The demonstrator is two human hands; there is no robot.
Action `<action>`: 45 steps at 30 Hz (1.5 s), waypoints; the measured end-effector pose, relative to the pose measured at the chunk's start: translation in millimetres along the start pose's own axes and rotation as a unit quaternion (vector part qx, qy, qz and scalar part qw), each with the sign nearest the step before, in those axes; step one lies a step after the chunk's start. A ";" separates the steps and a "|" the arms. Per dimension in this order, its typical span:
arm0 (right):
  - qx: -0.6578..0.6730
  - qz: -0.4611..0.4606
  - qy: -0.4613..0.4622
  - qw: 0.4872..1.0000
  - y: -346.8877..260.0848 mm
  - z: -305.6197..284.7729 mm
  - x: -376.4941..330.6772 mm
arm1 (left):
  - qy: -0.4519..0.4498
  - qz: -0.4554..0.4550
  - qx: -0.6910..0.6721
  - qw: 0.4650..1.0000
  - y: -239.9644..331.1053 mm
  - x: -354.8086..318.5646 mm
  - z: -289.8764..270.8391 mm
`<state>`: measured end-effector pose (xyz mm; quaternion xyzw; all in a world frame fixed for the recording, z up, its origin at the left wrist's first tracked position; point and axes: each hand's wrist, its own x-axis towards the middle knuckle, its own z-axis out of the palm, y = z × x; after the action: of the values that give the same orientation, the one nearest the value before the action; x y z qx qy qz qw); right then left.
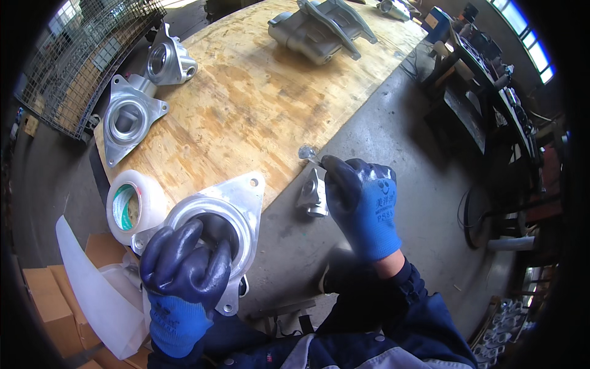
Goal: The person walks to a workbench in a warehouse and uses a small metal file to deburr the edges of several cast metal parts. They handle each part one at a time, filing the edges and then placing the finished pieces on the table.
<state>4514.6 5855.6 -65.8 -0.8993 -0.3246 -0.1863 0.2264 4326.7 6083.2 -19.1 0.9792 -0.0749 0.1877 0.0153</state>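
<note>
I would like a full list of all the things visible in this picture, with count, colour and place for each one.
Metal flanged castings: two, silver, on the far left part of the board.
Large casting: one, grey, far end of the board.
Held flanged casting: one, silver, near edge of the board.
Tape roll: one, whitish, left of the held casting.
Small metal part: one, silver, beside the right fingers, over the floor.
Wooden board: one, light brown, centre.
Wire cage: one, grey, upper left.
Cardboard boxes: several, brown, lower left.
Left hand: blue glove, fingers in the held casting's bore.
Right hand: blue glove, pinching a small shiny piece.
</note>
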 end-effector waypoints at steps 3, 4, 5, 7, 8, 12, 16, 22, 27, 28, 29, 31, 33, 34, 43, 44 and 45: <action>-0.012 0.003 -0.012 1.000 -0.8 -0.3 1.2 | -0.003 -0.010 -0.010 1.000 1.0 1.7 -3.5; -0.017 0.003 -0.012 1.000 -0.7 0.6 1.1 | -0.007 -0.012 -0.014 1.000 1.6 2.2 -4.9; -0.021 0.003 -0.013 1.000 -0.7 1.5 1.1 | -0.011 -0.014 -0.017 1.000 1.9 2.1 -5.6; -0.033 0.002 -0.012 0.999 -3.2 3.5 1.2 | -0.006 -0.016 -0.019 1.000 1.8 0.8 -5.4; -0.041 0.002 -0.012 0.999 -3.9 2.8 1.3 | -0.003 -0.015 -0.021 1.000 1.7 1.0 -5.2; 0.041 0.010 -0.001 0.999 0.5 -0.4 0.8 | -0.008 -0.004 -0.005 1.000 1.0 0.8 -4.9; 0.392 0.195 -0.069 0.896 20.9 11.2 -9.6 | -0.020 0.000 -0.012 1.000 -0.1 -0.7 -6.0; 0.623 0.378 -0.251 0.637 8.4 -16.2 -6.4 | -0.013 0.030 0.010 0.999 -3.5 0.9 -3.4; 0.654 0.293 -0.221 0.661 -7.0 -25.3 -14.6 | -0.024 0.019 0.008 0.999 -1.5 0.8 0.9; 0.648 0.261 -0.197 0.688 -15.8 -24.5 -17.7 | -0.025 0.015 0.014 0.999 -2.7 -1.9 -3.1; 0.642 0.229 -0.170 0.712 -23.0 -23.7 -18.6 | -0.026 0.011 0.019 0.999 -3.1 -3.9 -8.6; 0.601 0.135 -0.137 0.776 -25.7 -15.1 -20.3 | -0.028 0.012 0.019 0.999 -2.2 -2.8 -11.2; 0.539 0.067 -0.120 0.831 -22.2 -13.6 -20.6 | -0.023 0.019 0.018 0.999 -2.6 -1.4 -3.8; 0.517 0.031 -0.098 0.850 -20.7 -10.3 -19.5 | -0.020 0.023 0.023 0.999 -3.0 -1.7 -0.3; 0.338 -0.109 -0.033 0.934 -28.4 -10.7 -1.8 | -0.022 0.015 0.040 0.999 1.8 1.4 -6.0; 0.329 -0.116 -0.027 0.937 -28.7 -8.6 -1.6 | -0.020 0.014 0.042 0.999 1.6 0.8 -6.1; 0.320 -0.123 -0.021 0.939 -28.9 -6.5 -1.5 | -0.023 0.014 0.043 0.999 1.2 0.1 -6.2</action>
<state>4493.0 5871.3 -52.9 -0.7362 -0.4797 -0.0795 0.4707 4324.4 6082.4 -13.3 0.9819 -0.0807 0.1687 -0.0307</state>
